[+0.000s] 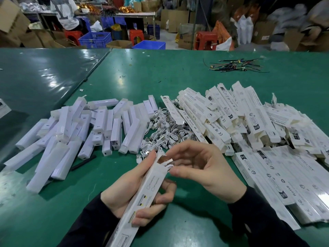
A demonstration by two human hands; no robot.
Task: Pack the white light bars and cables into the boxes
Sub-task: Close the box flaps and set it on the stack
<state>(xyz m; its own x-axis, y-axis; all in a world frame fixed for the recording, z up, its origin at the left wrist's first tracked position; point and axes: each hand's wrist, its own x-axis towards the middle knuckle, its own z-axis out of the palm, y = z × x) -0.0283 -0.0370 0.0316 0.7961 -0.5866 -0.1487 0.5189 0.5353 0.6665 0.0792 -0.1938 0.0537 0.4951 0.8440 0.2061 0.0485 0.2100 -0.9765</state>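
left hand gripping box lengthwise | right hand pinching cable at its open far end

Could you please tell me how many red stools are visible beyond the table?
3: left stool, middle stool, right stool, all on the floor past the table's far edge; others may be hidden.
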